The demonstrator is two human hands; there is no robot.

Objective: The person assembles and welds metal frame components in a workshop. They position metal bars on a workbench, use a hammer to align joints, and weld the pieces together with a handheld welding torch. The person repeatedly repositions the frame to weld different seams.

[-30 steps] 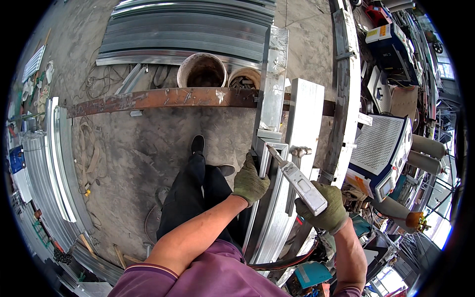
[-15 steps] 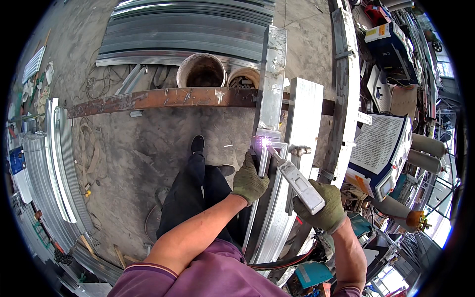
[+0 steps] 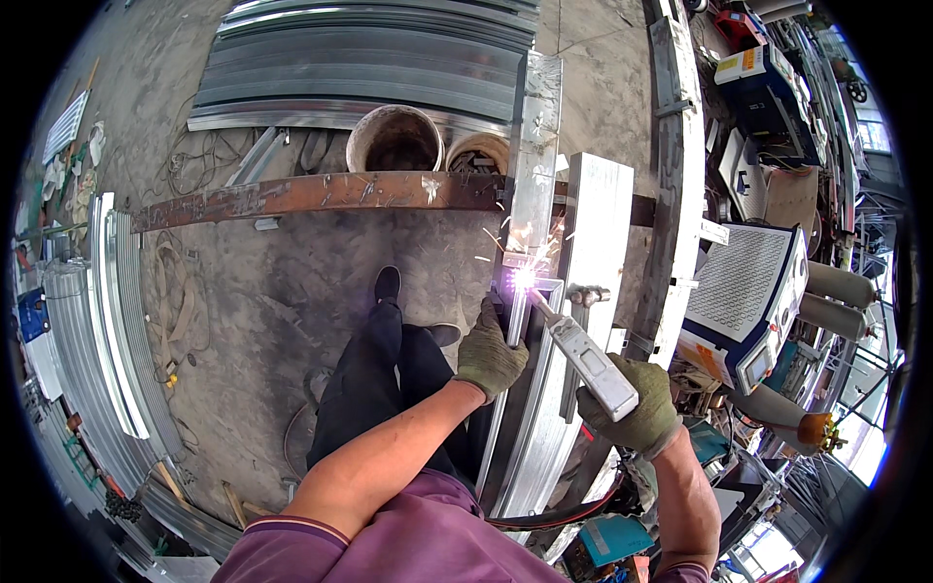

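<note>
My right hand (image 3: 646, 406), in a green work glove, is wrapped round a white handheld welding gun (image 3: 595, 369). The gun's thin nozzle points up and left to a bright violet-white glow at a metal joint, where sparks fly. My left hand (image 3: 491, 358), gloved alike, grips a silver metal profile (image 3: 519, 321) just below the glow. This profile meets a long galvanized steel tube (image 3: 537, 165) that runs away from me. The glare hides the joint itself.
A rusty steel beam (image 3: 321, 194) crosses under the tube. Behind it stand a white bucket (image 3: 358, 136) and a smaller bucket of scraps (image 3: 476, 155). A wide silver box tube (image 3: 598, 214) lies to the right, near a white-and-blue machine (image 3: 743, 282). Stacked metal sheets (image 3: 360, 73) lie at the back.
The glow at the joint has grown brighter, and sparks now spray up and to both sides. Both hands and the welding gun have barely moved.
</note>
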